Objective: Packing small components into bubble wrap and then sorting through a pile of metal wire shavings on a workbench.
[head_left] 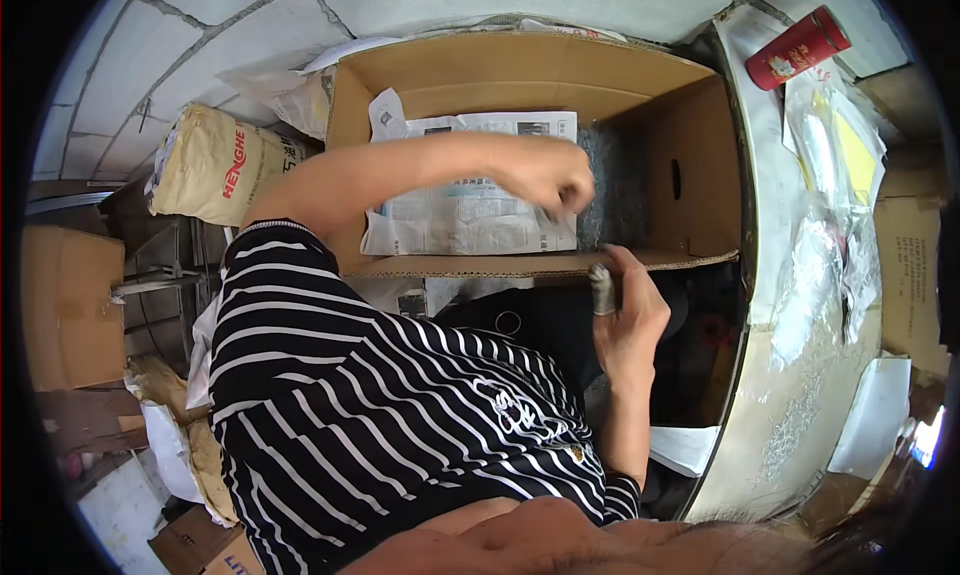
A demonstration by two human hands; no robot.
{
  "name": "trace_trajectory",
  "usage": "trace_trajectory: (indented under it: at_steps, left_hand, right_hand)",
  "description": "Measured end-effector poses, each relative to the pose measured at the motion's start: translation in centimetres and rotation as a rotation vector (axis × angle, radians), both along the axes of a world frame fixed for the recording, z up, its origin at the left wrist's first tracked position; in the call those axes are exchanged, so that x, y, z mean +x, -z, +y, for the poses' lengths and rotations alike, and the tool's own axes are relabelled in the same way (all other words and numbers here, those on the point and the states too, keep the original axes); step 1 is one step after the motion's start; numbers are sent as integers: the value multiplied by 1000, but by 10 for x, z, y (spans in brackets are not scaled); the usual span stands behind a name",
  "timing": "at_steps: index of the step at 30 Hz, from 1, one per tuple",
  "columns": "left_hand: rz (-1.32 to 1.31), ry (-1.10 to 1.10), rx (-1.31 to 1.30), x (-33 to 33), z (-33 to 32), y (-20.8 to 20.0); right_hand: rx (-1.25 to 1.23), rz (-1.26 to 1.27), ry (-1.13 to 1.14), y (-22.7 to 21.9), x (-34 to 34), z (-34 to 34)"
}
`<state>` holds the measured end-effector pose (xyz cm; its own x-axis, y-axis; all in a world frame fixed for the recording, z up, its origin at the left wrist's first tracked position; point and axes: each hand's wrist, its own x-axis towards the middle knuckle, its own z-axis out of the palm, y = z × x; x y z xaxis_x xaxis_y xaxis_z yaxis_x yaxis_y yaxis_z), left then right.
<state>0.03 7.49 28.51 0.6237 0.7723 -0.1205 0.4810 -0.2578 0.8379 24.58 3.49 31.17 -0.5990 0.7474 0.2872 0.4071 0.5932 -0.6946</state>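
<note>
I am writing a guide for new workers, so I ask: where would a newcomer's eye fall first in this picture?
Probably on the black-and-white striped shirt, filling much of the lower middle. Next comes the open box at the upper centre, with newspaper inside and the left hand above it. At the upper right, the red canister also catches the eye.
</note>
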Motion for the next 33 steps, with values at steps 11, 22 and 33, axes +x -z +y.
trace_trajectory:
  at_steps: [11, 22, 33]
  left_hand:
    - [696, -254, -437, -250, -40, 276]
    - [906, -499, -215, -239, -58, 261]
    - [709, -477, -96, -121, 31, 100]
  right_hand:
    - [-217, -220, 193, 39, 84, -17]
    - [-278, -369, 116, 49, 83, -27]
    - [-185, -339, 212, 45, 121, -54]
